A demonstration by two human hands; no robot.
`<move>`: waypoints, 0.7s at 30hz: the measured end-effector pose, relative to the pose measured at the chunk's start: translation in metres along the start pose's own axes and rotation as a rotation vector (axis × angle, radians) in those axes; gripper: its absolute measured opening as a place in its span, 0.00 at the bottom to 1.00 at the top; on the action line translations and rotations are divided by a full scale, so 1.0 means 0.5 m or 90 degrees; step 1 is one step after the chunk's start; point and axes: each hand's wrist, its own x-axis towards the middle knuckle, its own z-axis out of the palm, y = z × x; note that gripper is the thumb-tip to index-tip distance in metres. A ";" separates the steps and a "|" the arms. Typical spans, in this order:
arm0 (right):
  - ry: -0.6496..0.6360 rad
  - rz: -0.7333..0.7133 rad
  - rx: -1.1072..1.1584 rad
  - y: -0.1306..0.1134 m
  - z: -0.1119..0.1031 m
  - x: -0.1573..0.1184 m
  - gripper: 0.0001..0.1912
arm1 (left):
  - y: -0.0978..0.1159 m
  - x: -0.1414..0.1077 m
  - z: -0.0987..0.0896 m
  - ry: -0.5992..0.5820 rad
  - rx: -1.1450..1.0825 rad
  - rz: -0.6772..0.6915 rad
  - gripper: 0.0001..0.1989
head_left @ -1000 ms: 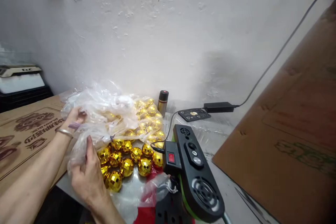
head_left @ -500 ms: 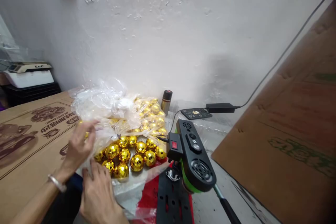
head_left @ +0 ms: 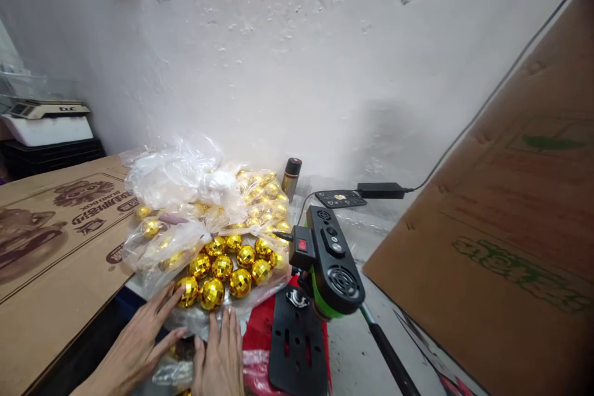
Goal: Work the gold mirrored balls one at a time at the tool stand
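Note:
Several shiny gold mirrored balls [head_left: 222, 267] lie in and on clear plastic bags [head_left: 176, 173] at the centre left. My left hand [head_left: 139, 337] is open, its fingertips touching the nearest ball on the left. Lower down, my right hand [head_left: 219, 352] lies open with fingers stretched forward, its tips on the plastic just below the front balls. Neither hand grips anything. Under and between the hands, more clear plastic shows with a little gold inside, partly hidden.
A black device with a green edge [head_left: 336, 260] stands right of the balls, over a black slotted plate [head_left: 299, 343]. Behind are a bottle [head_left: 291, 178] and a black adapter [head_left: 381, 190]. Cardboard boxes flank both sides, left [head_left: 41, 247] and right [head_left: 501, 229].
My left hand has left the bag at the left and come down to the front balls. My right hand has moved right. The view has shifted slightly.

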 end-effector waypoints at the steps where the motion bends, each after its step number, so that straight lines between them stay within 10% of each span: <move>1: 0.003 -0.013 -0.002 -0.009 0.003 0.009 0.26 | 0.018 0.012 -0.003 0.021 0.007 -0.008 0.29; 6: -0.001 -0.091 0.013 -0.021 -0.046 0.043 0.33 | 0.143 0.117 0.013 0.037 -0.030 0.044 0.22; 11: 0.012 -0.105 0.030 0.014 -0.137 0.024 0.27 | 0.241 0.232 0.043 -0.211 -0.006 0.029 0.20; 16: 0.053 -0.006 0.046 0.028 -0.173 0.016 0.23 | 0.279 0.287 0.036 -0.352 0.018 -0.003 0.25; 21: 0.001 0.140 0.170 0.035 -0.156 0.087 0.30 | 0.269 0.281 0.021 -0.339 -0.032 -0.054 0.26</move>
